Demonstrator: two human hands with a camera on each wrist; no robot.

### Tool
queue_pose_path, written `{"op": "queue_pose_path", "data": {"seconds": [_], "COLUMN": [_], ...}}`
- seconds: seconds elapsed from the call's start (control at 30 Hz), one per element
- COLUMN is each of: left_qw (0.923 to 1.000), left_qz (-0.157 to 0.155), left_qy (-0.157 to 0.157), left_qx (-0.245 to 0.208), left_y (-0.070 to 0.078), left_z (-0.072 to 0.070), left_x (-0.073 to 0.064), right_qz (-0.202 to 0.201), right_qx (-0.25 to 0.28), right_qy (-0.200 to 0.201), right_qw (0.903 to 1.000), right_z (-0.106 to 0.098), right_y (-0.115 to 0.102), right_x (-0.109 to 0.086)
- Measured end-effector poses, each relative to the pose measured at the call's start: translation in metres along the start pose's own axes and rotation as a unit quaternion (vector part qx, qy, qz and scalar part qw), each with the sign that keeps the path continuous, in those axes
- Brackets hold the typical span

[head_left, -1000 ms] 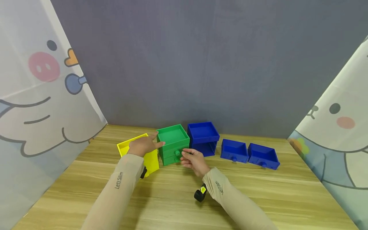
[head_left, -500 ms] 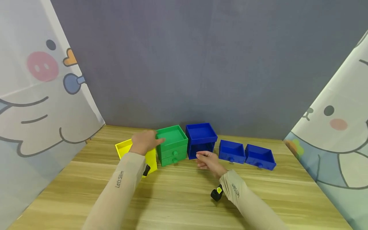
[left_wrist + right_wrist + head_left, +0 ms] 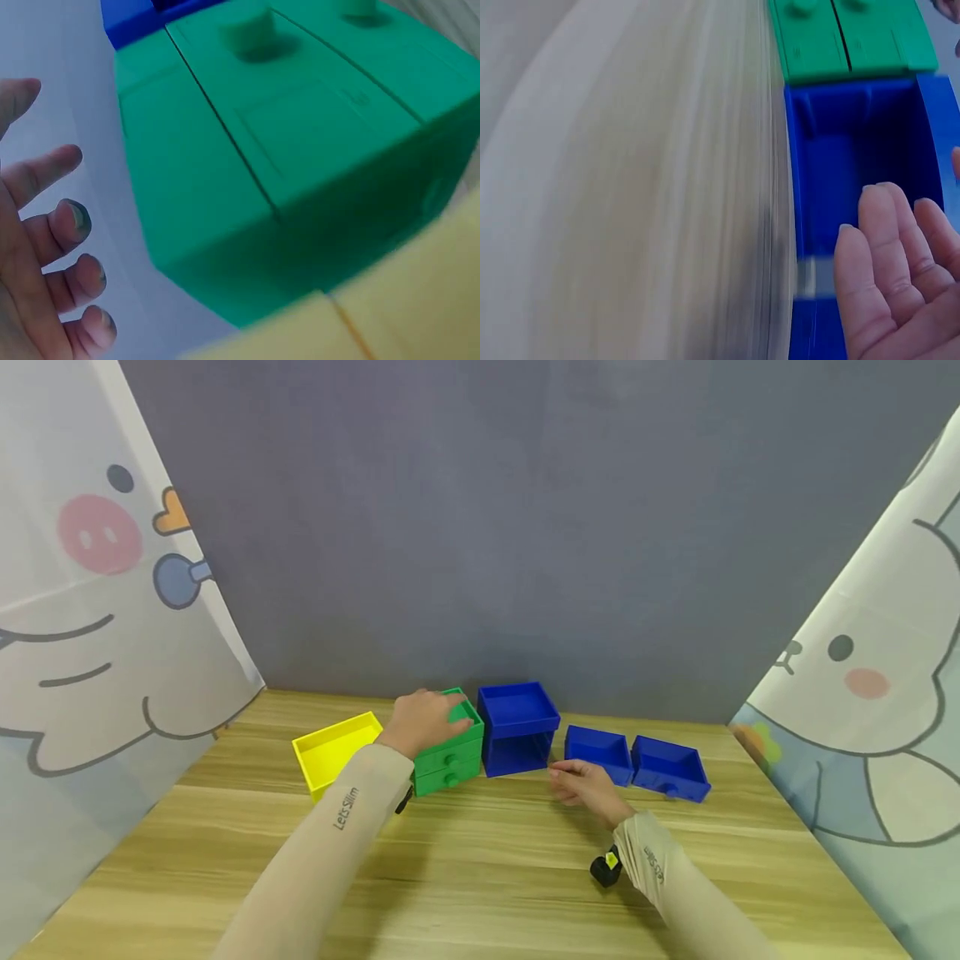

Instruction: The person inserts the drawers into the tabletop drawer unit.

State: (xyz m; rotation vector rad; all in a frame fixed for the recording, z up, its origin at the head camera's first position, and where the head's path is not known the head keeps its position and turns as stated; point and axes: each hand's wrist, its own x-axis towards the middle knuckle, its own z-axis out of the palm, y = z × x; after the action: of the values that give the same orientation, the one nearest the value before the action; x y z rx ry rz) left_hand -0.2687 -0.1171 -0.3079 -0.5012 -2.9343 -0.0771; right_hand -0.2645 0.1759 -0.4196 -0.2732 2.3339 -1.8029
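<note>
My left hand [image 3: 423,722] is over the top of the green cabinet [image 3: 461,752], covering part of its tray-like top. Its fingers are spread and relaxed, apart from the cabinet in the left wrist view. Both green drawers sit flush, each with a round knob. My right hand [image 3: 588,789], fingers loosely bent and holding nothing, is just in front of the nearer blue drawer [image 3: 618,772], overlapping its left corner. Left of that drawer stands the blue cabinet [image 3: 522,727], its front an open hollow. In the right wrist view the right fingers [image 3: 877,225] overlap this hollow.
A second blue drawer [image 3: 678,787] lies at the right of the row. At the left stands a yellow cabinet [image 3: 302,763], largely behind my left sleeve [image 3: 360,802]. Everything rests on a wooden table [image 3: 480,877] before a grey backdrop [image 3: 480,543].
My left hand has shifted right, from above the yellow cabinet to above the green one. The right hand has left the green knobs and moved right, past the blue cabinet, to the blue drawer.
</note>
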Motion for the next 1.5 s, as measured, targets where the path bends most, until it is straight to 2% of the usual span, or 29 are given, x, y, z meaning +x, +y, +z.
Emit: {"op": "queue_pose_path", "data": {"seconds": [0.13, 0.43, 0.63, 0.83, 0.97, 1.03, 1.23, 1.5], "left_qw": [1.0, 0.9987, 0.9971, 0.9963, 0.9958, 0.995, 0.993, 0.9923], "left_qz": [0.007, -0.032, -0.043, -0.044, -0.05, -0.055, -0.063, -0.061], "left_qy": [0.003, -0.038, -0.061, -0.073, -0.066, -0.066, -0.083, -0.09], "left_qx": [0.001, -0.007, -0.015, 0.006, 0.039, 0.051, 0.056, 0.06], "left_y": [0.007, 0.008, 0.014, 0.02, 0.022, 0.022, 0.019, 0.014], "left_z": [0.0, 0.009, 0.016, 0.027, 0.03, 0.03, 0.035, 0.04], "left_x": [0.009, 0.025, 0.035, 0.043, 0.049, 0.051, 0.05, 0.051], "right_qz": [0.012, 0.051, 0.077, 0.1, 0.121, 0.131, 0.151, 0.177], "right_qx": [-0.019, -0.073, -0.067, -0.058, -0.011, 0.031, 0.165, 0.226], "right_qy": [0.01, 0.016, -0.001, -0.025, -0.03, -0.028, -0.015, 0.017], "right_qw": [0.9997, 0.9959, 0.9948, 0.993, 0.9922, 0.9906, 0.9746, 0.9577], "right_z": [-0.016, -0.04, -0.052, -0.058, -0.062, -0.063, -0.067, -0.06], "right_y": [0.006, 0.013, 0.017, 0.021, 0.02, 0.019, 0.028, 0.031], "right_x": [-0.004, -0.021, -0.031, -0.034, -0.031, -0.028, -0.019, -0.005]}}
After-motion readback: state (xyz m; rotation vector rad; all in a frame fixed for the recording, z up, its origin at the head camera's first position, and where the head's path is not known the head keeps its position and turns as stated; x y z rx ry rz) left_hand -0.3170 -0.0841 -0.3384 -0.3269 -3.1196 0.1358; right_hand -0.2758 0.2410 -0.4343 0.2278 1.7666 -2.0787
